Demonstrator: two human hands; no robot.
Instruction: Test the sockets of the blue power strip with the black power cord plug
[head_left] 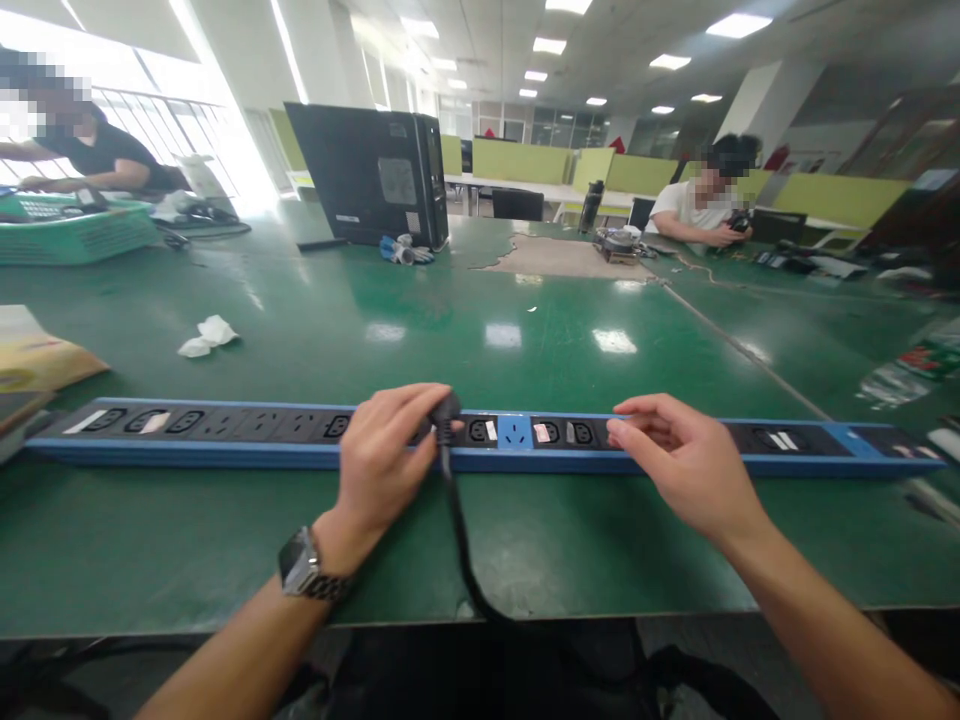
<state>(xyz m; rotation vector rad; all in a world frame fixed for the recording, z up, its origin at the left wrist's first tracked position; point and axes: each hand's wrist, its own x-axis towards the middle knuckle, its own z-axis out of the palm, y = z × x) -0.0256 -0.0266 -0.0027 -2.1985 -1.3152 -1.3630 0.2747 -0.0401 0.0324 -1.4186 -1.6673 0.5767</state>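
A long blue and black power strip [281, 424] lies across the green table in front of me, with rows of sockets along its top. My left hand [390, 445], with a watch on the wrist, is closed around a black power plug [445, 408] at the strip's middle. Whether the plug's pins sit in a socket is hidden. From the plug a black cable [463, 545] hangs down over the table's front edge. My right hand [686, 455] is over the strip's right half, its fingers curved and apart, holding nothing. A blue socket [515, 432] shows between my hands.
Behind the strip stand a black computer case [360, 175] and a pair of gloves [406, 250]. A green basket [82, 235] is at the far left, crumpled tissue [211, 336] nearer. A plastic bottle [911, 365] lies at right. Two people sit across the table.
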